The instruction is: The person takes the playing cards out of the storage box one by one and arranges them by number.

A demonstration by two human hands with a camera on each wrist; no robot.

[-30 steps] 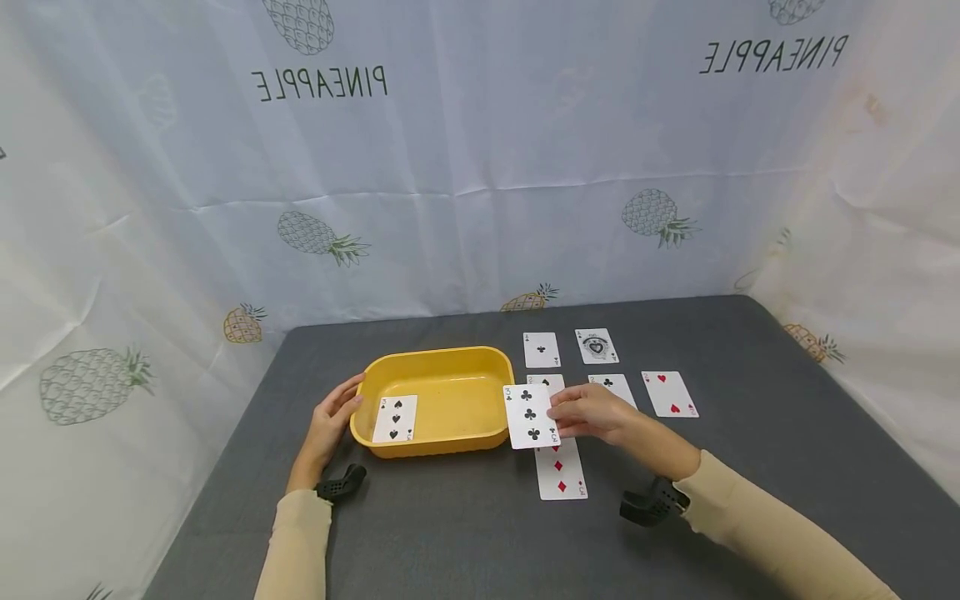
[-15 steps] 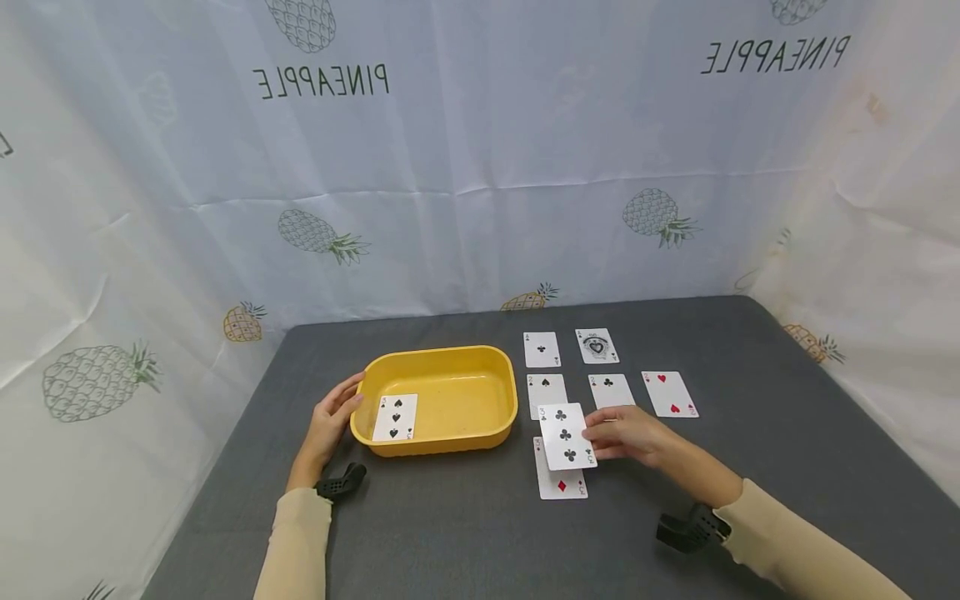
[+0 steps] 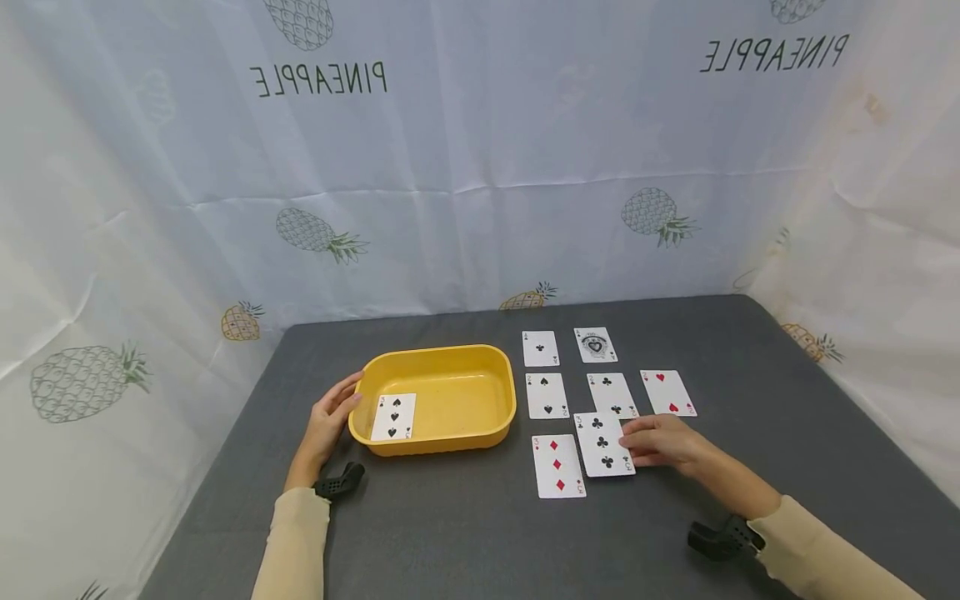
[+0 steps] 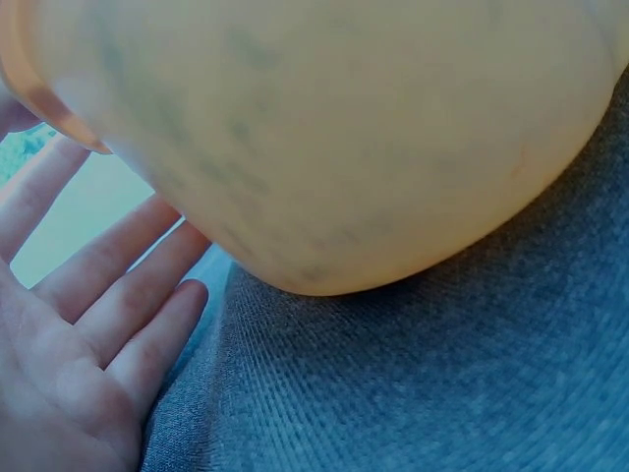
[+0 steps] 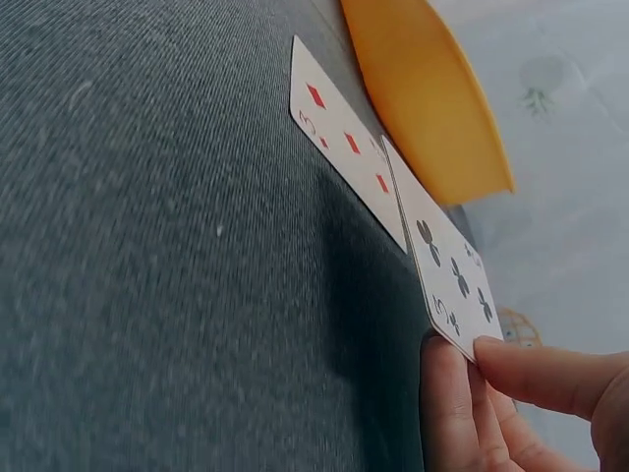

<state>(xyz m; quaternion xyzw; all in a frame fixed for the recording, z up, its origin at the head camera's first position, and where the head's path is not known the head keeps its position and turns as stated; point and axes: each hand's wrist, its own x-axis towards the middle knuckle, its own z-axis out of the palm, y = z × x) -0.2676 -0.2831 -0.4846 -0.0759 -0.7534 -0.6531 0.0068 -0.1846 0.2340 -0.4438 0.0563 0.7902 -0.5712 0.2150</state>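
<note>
My right hand (image 3: 667,442) pinches a three of clubs (image 3: 602,446) between thumb and fingers; in the right wrist view the card (image 5: 447,261) is tilted, with a shadow on the cloth under it. Left of it lies a three of diamonds (image 3: 558,467), face up. My left hand (image 3: 330,421) rests against the left end of a yellow tray (image 3: 435,446). In the left wrist view its fingers (image 4: 128,295) are straight and spread beside the tray's wall (image 4: 373,177). A three of spades (image 3: 393,417) lies face up inside the tray.
Behind the held card lie a two of spades (image 3: 547,396), a two of clubs (image 3: 611,393) and a two of hearts (image 3: 668,392). Two aces, one of clubs (image 3: 541,348) and one of spades (image 3: 596,344), lie farther back. A pineapple-print curtain (image 3: 465,150) surrounds the dark table (image 3: 450,525).
My right hand has carried the three of clubs from beside the tray rightward and toward me, past the three of diamonds, uncovering that card and the two of spades. The left hand stays put.
</note>
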